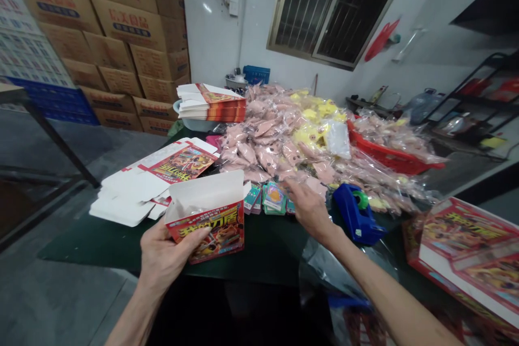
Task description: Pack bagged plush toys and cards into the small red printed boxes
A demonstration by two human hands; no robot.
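Observation:
A red printed cardboard box [219,232] stands upright with its white top flap raised, and something in clear plastic shows inside. My left hand [162,254] grips its left side, thumb across the front. My right hand [310,208] reaches over the near edge of a pile of pink, bagged, plush-like pieces [267,157], its somewhat blurred fingers stretched out. Whether the fingertips touch a bag I cannot tell. Just left of them lie small stacks of green-edged picture cards [274,198]. A blue tape dispenser [357,213] with green tape sits right of that hand.
Flattened box blanks [130,194] lie at left, with another stack of folded boxes [214,102] behind. Yellow bagged pieces [312,132] top the pile. A red basket [389,157] holds more bags. Filled-out red boxes [466,259] stand at right. Brown cartons [125,21] line the wall.

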